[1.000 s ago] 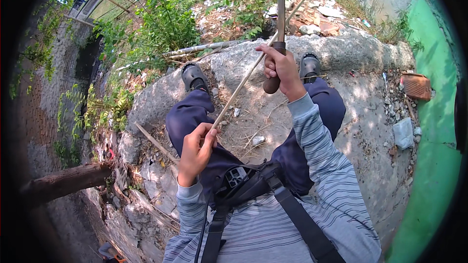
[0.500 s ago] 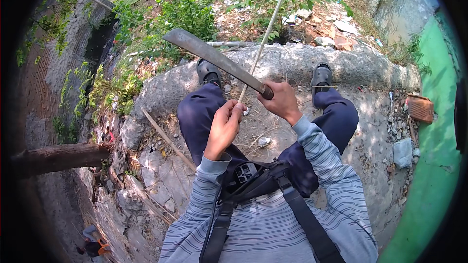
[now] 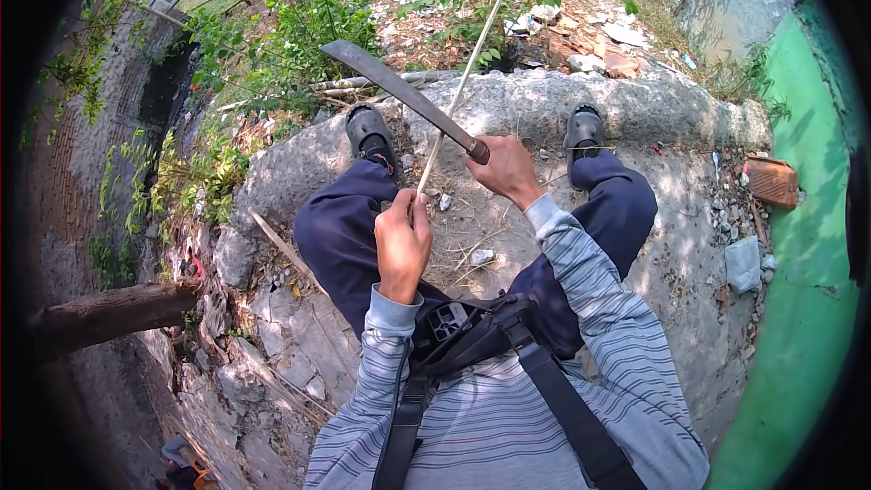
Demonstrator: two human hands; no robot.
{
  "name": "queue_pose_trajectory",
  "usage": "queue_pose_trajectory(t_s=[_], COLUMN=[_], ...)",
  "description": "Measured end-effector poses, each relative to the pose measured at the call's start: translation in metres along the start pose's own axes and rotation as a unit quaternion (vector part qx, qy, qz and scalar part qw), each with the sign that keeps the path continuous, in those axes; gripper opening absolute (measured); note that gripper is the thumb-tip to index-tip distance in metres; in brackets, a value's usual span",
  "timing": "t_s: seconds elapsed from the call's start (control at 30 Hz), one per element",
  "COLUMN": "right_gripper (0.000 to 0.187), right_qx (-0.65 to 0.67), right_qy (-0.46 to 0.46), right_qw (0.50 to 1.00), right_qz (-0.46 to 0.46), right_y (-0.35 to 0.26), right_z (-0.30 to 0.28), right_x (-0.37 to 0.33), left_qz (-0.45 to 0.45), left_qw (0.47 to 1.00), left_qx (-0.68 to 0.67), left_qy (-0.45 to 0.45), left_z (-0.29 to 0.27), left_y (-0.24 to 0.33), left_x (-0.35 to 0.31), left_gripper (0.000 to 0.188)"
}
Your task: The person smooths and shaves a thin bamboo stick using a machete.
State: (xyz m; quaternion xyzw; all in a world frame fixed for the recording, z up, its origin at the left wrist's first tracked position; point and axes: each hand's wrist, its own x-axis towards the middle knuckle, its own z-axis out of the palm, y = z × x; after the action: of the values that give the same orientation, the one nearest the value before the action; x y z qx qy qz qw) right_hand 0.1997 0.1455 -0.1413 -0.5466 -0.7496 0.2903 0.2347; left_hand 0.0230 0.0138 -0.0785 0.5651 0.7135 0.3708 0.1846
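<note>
My right hand (image 3: pixel 504 170) is closed round the wooden handle of a machete (image 3: pixel 404 93). Its broad, dark blade slants up to the far left. Between the thumb and fingers of my left hand (image 3: pixel 403 249), the near end of a thin pale stick (image 3: pixel 468 70) is pinched. The stick leans away and up to the right, over the low stone ledge. Blade and stick cross just beyond my right hand, close together; whether they touch I cannot tell. Both hands are above the ground between my knees.
My shoes rest by a rough stone ledge (image 3: pixel 535 109). Another stick (image 3: pixel 288 249) lies beside my left leg. A brown log (image 3: pixel 118 308) juts in at the left. A reddish brick (image 3: pixel 773 182) and a pale block (image 3: pixel 743 264) lie near the green wall (image 3: pixel 803 308). Leafy plants grow beyond the ledge.
Both hands have shifted a little left, with the machete and the stick. The machete's tip has dropped slightly nearer, and my left knee has swung outward. Both grips are unchanged.
</note>
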Motion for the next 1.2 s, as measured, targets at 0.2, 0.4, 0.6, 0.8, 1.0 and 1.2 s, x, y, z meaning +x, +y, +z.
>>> queue_pose_trajectory(t_s=[0.2,0.4,0.6,0.8,1.0,1.2], right_gripper=[0.025,0.02,0.019,0.02,0.034,0.036], right_qx=[0.033,0.019,0.026,0.048,0.039,0.311], right_qy=[-0.016,-0.005,0.022,0.069,-0.009,-0.099], right_qw=[0.997,0.997,0.998,0.996,0.998,0.945], right_qz=[-0.071,-0.072,-0.048,-0.022,-0.05,-0.018], right_y=[-0.008,-0.011,-0.009,0.01,-0.005,-0.027], right_z=[0.008,0.016,0.016,0.029,0.02,0.009], right_x=[-0.016,-0.003,0.014,0.022,0.009,0.002], left_qz=[-0.057,-0.164,-0.144,-0.12,-0.081,-0.037], left_qw=[0.996,0.958,0.965,0.97,0.983,0.993], left_qx=[-0.062,-0.211,-0.201,-0.195,-0.154,-0.11], left_qy=[-0.023,-0.102,-0.083,-0.079,-0.053,-0.029], left_z=[-0.003,0.006,-0.001,-0.01,-0.028,-0.038], left_y=[0.008,-0.024,-0.019,-0.022,-0.039,-0.026], left_x=[0.009,0.011,0.01,-0.018,-0.035,-0.029], left_gripper=[0.021,0.027,0.03,0.031,0.027,0.019])
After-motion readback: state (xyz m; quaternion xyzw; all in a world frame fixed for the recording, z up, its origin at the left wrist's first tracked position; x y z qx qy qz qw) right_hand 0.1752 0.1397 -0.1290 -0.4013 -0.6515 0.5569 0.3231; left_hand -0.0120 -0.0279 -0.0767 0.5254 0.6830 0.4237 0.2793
